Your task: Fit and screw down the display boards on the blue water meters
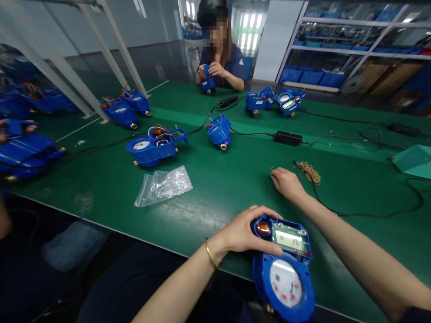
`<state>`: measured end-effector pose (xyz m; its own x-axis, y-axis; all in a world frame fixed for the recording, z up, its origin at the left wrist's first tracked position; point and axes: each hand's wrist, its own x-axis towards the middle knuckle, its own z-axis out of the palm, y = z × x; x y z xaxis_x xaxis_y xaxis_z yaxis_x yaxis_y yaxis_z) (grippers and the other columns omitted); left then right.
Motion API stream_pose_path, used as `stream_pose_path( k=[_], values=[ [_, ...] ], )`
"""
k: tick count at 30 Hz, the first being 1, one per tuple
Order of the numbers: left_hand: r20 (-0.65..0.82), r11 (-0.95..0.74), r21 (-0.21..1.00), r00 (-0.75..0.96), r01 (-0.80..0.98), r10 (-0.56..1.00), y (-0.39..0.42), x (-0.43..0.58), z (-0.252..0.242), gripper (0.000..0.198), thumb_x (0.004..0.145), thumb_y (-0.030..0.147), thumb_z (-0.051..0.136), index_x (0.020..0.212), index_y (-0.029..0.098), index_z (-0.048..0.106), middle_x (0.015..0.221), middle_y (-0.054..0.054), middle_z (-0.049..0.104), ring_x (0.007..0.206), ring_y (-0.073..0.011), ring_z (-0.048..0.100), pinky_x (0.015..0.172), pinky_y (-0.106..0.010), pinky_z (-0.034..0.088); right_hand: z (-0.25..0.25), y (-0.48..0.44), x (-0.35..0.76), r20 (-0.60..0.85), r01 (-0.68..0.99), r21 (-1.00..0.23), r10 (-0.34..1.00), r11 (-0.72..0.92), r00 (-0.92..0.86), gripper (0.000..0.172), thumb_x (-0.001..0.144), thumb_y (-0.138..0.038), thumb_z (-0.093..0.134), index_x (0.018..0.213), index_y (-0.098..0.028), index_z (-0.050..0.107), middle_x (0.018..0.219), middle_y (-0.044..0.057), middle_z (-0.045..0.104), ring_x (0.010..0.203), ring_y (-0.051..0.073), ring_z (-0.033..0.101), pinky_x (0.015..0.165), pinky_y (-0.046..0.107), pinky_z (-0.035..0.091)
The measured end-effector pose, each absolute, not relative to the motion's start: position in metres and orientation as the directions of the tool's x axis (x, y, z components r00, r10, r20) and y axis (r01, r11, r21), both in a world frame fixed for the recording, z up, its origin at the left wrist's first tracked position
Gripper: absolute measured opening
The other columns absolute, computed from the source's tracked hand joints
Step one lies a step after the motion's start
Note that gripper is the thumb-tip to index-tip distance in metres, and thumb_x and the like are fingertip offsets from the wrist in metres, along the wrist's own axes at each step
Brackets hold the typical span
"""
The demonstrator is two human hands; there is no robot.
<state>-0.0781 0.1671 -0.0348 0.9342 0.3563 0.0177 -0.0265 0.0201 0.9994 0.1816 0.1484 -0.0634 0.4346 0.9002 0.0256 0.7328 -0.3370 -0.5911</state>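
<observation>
Head cam: got the blue meter [286,271] at the front of the table, clamped in the left hand [244,231], with fingers over the top end and thumb along the display [290,240]. Reaching out by some tiny brass bits [272,169] with the right hand [288,181], fingertips bunched close together, but can't tell about a real pinch on one, too small to make out. To do this well, grip the meter firm and level, take bits singly from the brass pile [310,172], and ease that thumb off the display.

Careful with the dial end, poking past the front edge [148,243] of the green table [222,179] from this angle; better pulled inboard. Decent room to swing between the clear bag [164,186] and the right hand. Tighter around the pile, thanks to the black cable [370,216] running right by it, so lift, don't drag.
</observation>
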Motion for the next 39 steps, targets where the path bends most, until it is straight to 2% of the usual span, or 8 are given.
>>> stream_pose_path(
  k=[3, 5, 9, 12, 17, 21, 35, 39],
  values=[
    [0.099, -0.103, 0.993, 0.923, -0.065, 0.371, 0.167, -0.080, -0.034, 0.058, 0.060, 0.039, 0.091, 0.112, 0.025, 0.072, 0.114, -0.007, 0.067, 0.111, -0.0279, 0.061, 0.103, -0.044, 0.045, -0.032, 0.126, 0.174, -0.007, 0.645, -0.688, 0.891, -0.334, 0.454, 0.051, 0.087, -0.064, 0.060, 0.086, -0.015, 0.073, 0.084, 0.012, 0.071, 0.079, 0.025, 0.066, 0.075, 0.040, 0.054],
    [0.080, -0.088, 0.995, 0.929, -0.052, 0.362, 0.166, -0.081, -0.035, 0.058, 0.063, 0.040, 0.090, 0.115, 0.025, 0.070, 0.113, -0.007, 0.068, 0.107, -0.0267, 0.063, 0.101, -0.044, 0.046, -0.010, 0.106, 0.164, -0.056, 0.572, -0.755, 0.902, -0.319, 0.429, 0.059, 0.079, -0.073, 0.062, 0.088, -0.016, 0.074, 0.084, 0.012, 0.073, 0.072, 0.023, 0.066, 0.067, 0.036, 0.053],
    [0.008, -0.020, 1.000, 0.928, -0.001, 0.373, 0.164, -0.081, -0.039, 0.071, 0.061, 0.043, 0.091, 0.123, 0.024, 0.063, 0.121, -0.008, 0.068, 0.109, -0.0287, 0.064, 0.097, -0.045, 0.048, 0.019, 0.079, 0.131, -0.281, 0.320, -0.868, 0.907, -0.380, 0.313, 0.045, 0.064, -0.063, 0.082, 0.071, -0.019, 0.075, 0.071, 0.006, 0.069, 0.064, 0.017, 0.059, 0.060, 0.029, 0.047],
    [-0.045, 0.018, 0.999, 0.919, 0.041, 0.392, 0.163, -0.081, -0.041, 0.079, 0.054, 0.045, 0.093, 0.122, 0.021, 0.059, 0.127, -0.012, 0.065, 0.113, -0.0326, 0.062, 0.095, -0.047, 0.050, 0.024, 0.079, 0.114, -0.458, 0.208, -0.845, 0.867, -0.493, 0.196, 0.039, 0.061, -0.056, 0.086, 0.064, -0.019, 0.074, 0.066, 0.004, 0.066, 0.062, 0.015, 0.055, 0.061, 0.028, 0.043],
    [-0.077, 0.007, 0.997, 0.914, 0.081, 0.399, 0.162, -0.082, -0.039, 0.072, 0.055, 0.044, 0.092, 0.115, 0.020, 0.059, 0.120, -0.012, 0.067, 0.109, -0.0330, 0.063, 0.091, -0.047, 0.049, 0.027, 0.091, 0.112, -0.601, 0.287, -0.745, 0.793, -0.602, 0.100, 0.037, 0.059, -0.055, 0.086, 0.065, -0.020, 0.075, 0.065, 0.003, 0.065, 0.062, 0.016, 0.053, 0.060, 0.028, 0.041],
    [-0.082, -0.007, 0.996, 0.916, 0.092, 0.392, 0.162, -0.083, -0.037, 0.072, 0.056, 0.049, 0.091, 0.114, 0.021, 0.058, 0.118, -0.011, 0.067, 0.107, -0.0321, 0.063, 0.088, -0.044, 0.049, 0.036, 0.096, 0.109, -0.642, 0.379, -0.670, 0.754, -0.639, 0.138, 0.039, 0.056, -0.055, 0.087, 0.065, -0.019, 0.073, 0.064, 0.002, 0.064, 0.061, 0.015, 0.052, 0.059, 0.027, 0.041],
    [-0.100, -0.011, 0.994, 0.917, 0.113, 0.386, 0.163, -0.082, -0.038, 0.070, 0.055, 0.051, 0.090, 0.110, 0.022, 0.058, 0.107, -0.007, 0.068, 0.098, -0.0287, 0.063, 0.079, -0.037, 0.047, 0.040, 0.095, 0.103, -0.616, 0.521, -0.603, 0.767, -0.604, 0.176, 0.048, 0.059, -0.063, 0.081, 0.068, -0.016, 0.072, 0.051, -0.003, 0.045, 0.053, 0.010, 0.036, 0.052, 0.025, 0.026],
    [-0.092, -0.017, 0.994, 0.915, 0.107, 0.393, 0.162, -0.081, -0.039, 0.070, 0.054, 0.051, 0.091, 0.109, 0.022, 0.058, 0.105, -0.006, 0.067, 0.097, -0.0280, 0.062, 0.077, -0.036, 0.046, 0.038, 0.091, 0.102, -0.614, 0.514, -0.601, 0.765, -0.613, 0.195, 0.048, 0.062, -0.062, 0.078, 0.072, -0.015, 0.074, 0.059, 0.001, 0.056, 0.056, 0.011, 0.041, 0.054, 0.026, 0.030]
  ],
)
